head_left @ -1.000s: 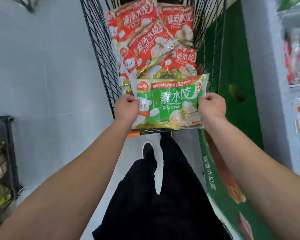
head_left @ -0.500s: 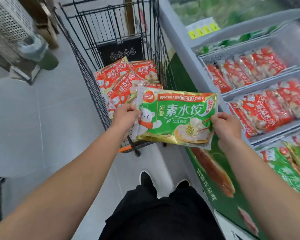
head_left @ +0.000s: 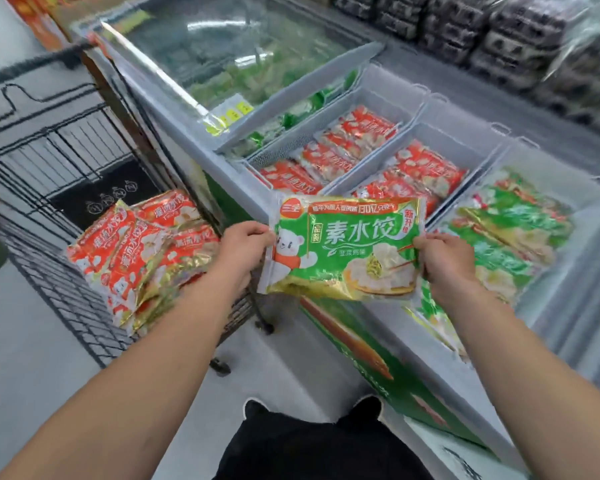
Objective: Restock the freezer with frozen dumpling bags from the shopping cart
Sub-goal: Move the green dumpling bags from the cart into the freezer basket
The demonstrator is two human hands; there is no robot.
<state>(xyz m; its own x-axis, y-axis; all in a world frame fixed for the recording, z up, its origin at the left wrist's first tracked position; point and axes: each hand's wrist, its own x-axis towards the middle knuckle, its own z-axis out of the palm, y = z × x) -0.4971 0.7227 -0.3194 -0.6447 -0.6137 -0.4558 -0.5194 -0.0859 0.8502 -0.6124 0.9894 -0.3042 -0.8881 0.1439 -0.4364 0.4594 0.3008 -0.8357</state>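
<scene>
- Gripping the green dumpling bag point(head_left: 343, 247) by its two short edges, both hands hold it face-up in the air, printed side toward the camera.
- The left hand point(head_left: 245, 245) pinches the bag's left edge, thumb on top and fingers curled beneath.
- The right hand point(head_left: 442, 256) pinches the right edge in the same way, thumb over the front and fingers behind.
- The bag hangs over the near rim of the freezer point(head_left: 222, 157), between the cart and the open compartments, touching neither.
- The shopping cart point(head_left: 66, 161) stands just left of the freezer; a heap of red dumpling bags point(head_left: 136, 251) lies in its near end, overlapping one another.
- Inside the freezer, two wire baskets point(head_left: 291, 147) hold rows of red bags point(head_left: 354, 143), packed side by side.
- To the right of those baskets a further compartment holds green bags point(head_left: 510, 233) matching the held one; they lie flat and partly overlapped, just beyond the right hand.
- Further along, a sliding glass lid point(head_left: 229, 50) covers the far part of the freezer, with green packs blurred beneath it; yellow price tags point(head_left: 231, 114) sit at its near edge.
- The freezer's front panel point(head_left: 371, 358) is green with printed pictures.
- Dark stacked packs point(head_left: 499, 36) stand behind the freezer at the upper right; what they are is unclear.
- Below, the person's dark trousers and a black shoe point(head_left: 257, 408) show on the grey floor point(head_left: 25, 358).
</scene>
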